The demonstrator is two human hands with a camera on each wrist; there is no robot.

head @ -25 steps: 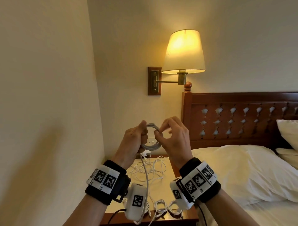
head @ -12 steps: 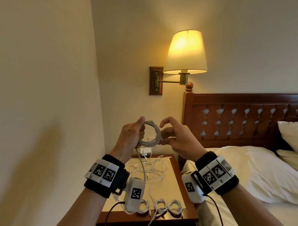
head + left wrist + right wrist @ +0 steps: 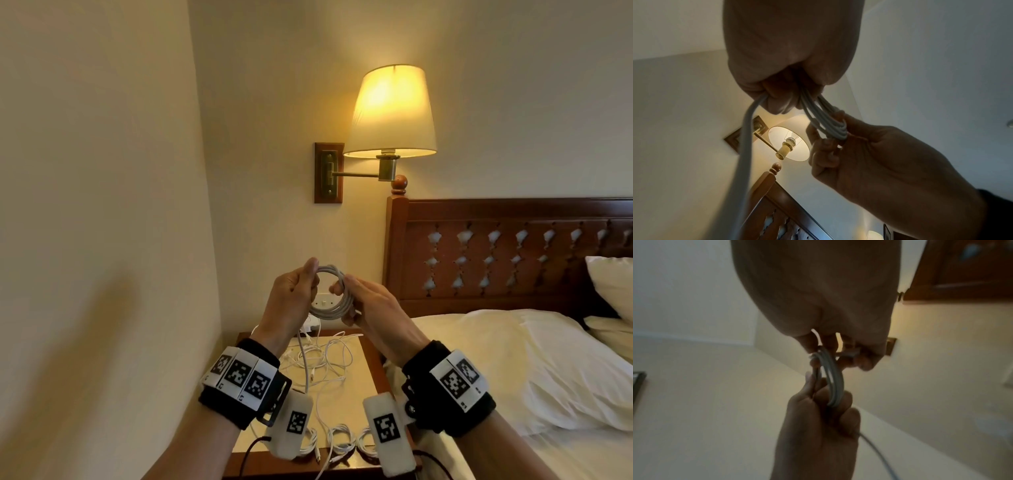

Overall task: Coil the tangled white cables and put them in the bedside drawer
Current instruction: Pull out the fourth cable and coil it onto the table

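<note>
You're mid-coil on one cable. Your left hand (image 3: 291,294) pinches the coil (image 3: 334,296) on its left side, thumb on top, fingers curled round the loops. Your right hand (image 3: 371,305) holds the opposite side, fingers wrapped round the bundle; the left wrist view shows several loops running between both hands. So both hands are clamped on the coil, held up in front of the wall, above the table (image 3: 359,380).

Not finished: a tail (image 3: 301,346) hangs from your left hand down toward the table, so there's slack left to wind in. How much, I can't tell.

Done, by the look of it: three small coils (image 3: 339,442) sit in a row at the near edge of the table, partly hidden behind your wrist cameras.

Left: a loose tangle (image 3: 329,359) of white cable lies spread on the back half of the table, near the wall. I can't count how many cables are in it.

The drawer isn't in view. Nothing visible has gone into it, so I'd judge the whole stowing step is outstanding.

Rough call: about halfway through coiling, stowing not started.
</note>
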